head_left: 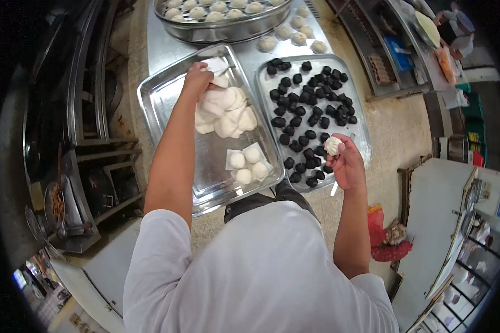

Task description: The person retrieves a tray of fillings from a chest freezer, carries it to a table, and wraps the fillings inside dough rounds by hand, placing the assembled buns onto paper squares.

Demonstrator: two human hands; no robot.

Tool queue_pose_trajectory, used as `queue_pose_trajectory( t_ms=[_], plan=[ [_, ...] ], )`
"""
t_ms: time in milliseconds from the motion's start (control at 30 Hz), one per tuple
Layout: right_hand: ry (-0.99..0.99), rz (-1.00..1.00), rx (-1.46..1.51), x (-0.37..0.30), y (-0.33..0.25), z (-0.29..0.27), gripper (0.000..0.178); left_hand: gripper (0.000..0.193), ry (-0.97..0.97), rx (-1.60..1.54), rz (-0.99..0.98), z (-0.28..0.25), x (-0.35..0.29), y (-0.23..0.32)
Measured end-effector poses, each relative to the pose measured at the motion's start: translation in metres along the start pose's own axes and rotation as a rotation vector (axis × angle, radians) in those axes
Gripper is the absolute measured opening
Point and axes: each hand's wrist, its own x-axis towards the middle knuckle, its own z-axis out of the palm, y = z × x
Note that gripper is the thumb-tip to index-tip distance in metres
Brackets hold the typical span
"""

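A small white pleated bun sits in the fingertips of my right hand, held over the near right edge of a tray of dark filling balls. Farther left, my left hand reaches over a deep metal pan. Its fingers are closed on the edge of a white paper square, beside a stack of such squares. Just below lies a heap of flattened white dough rounds. Several smooth white dough balls rest on paper in the pan's near right corner.
A large round steamer full of pleated buns stands at the table's far end. More buns lie on the metal tabletop to its right. Shelving lines both sides. A red net bag is low at the right. Another person is at the far right.
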Motion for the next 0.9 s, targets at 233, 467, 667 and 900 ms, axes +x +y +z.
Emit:
queue_pose_trajectory(
  t_ms=[233, 467, 667, 900],
  plan=[
    [-0.036, 0.061, -0.113, 0.011, 0.011, 0.029, 0.031, 0.035, 0.210, 0.783, 0.473, -0.059, 0.022, -0.023],
    [0.006, 0.067, -0.140, 0.005, 0.016, 0.050, 0.029, 0.030, 0.149, 0.724, 0.448, -0.022, 0.033, 0.000],
    [0.025, 0.041, -0.127, -0.005, 0.019, 0.052, 0.029, 0.016, 0.165, 0.728, 0.288, -0.009, 0.057, -0.011],
    [0.053, 0.033, -0.099, -0.010, 0.025, 0.039, 0.029, 0.016, 0.108, 0.930, 0.515, -0.006, 0.055, -0.011]
  ],
)
